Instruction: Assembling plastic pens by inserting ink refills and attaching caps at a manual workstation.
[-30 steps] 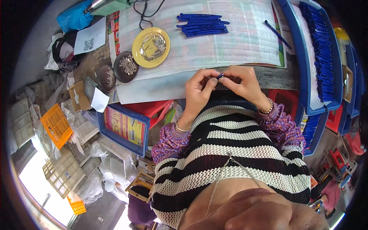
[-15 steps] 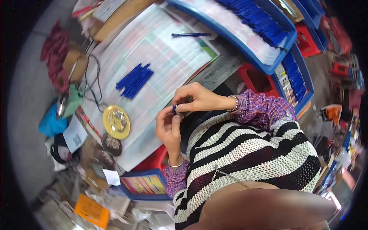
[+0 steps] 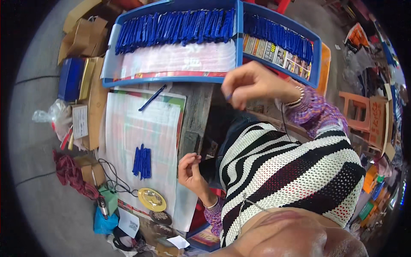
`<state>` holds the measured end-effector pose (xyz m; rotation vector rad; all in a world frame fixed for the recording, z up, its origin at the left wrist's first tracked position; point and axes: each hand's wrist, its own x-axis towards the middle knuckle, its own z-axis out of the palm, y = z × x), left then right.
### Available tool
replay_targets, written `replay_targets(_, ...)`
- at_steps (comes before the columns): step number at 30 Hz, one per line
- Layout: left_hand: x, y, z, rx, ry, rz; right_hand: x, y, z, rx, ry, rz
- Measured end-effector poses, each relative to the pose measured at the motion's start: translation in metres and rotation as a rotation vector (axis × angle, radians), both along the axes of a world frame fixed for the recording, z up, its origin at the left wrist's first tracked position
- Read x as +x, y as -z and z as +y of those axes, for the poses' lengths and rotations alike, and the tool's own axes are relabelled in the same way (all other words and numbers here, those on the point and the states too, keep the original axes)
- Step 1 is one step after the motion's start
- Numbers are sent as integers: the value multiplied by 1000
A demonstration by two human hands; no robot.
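Note:
My right hand [image 3: 257, 85] is raised near the blue trays, its thumb and fingers pinched. A speck of blue [image 3: 228, 97] shows at its fingertips; the rest of that small thing is hidden. My left hand [image 3: 190, 172] is beside the table's edge, fingers curled to the thumb; what they hold, if anything, does not show. A small bundle of slim blue pens [image 3: 142, 162] lies on the white sheet [image 3: 122, 128]. One more blue pen [image 3: 153, 98] rests apart on the sheet, nearer the trays. A yellow round dish [image 3: 151, 199] with something shiny sits near the bundle.
A large blue tray [image 3: 167, 81] holds a dense row of blue pens at the far side. Next to it stands a smaller blue tray [image 3: 316, 64] with more pens over newspaper. Cardboard boxes [image 3: 87, 38] and black cords [image 3: 115, 175] are at the left.
My hands have parted: the right has moved up and away toward the trays, the left stays lower by the table. The view has turned, so the trays now lie straight ahead.

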<state>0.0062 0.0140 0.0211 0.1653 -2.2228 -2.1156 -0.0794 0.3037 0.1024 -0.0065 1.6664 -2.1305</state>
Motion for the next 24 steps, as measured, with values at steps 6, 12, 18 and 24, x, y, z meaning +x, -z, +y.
replay_targets(6, -9, -4, 13, -58, 88, -5, 1, 84, 132, 395, 501, -16)
replay_targets(12, -8, 0, 17, -124, 143, 15, 1, 212, 258, 276, 690, -384)
replay_targets(18, -8, -3, 31, -108, 99, -114, -35, 230, 292, 381, 842, -368)
replay_targets(24, -5, -3, 30, -120, 77, -174, -80, 247, 289, 660, 849, -280)
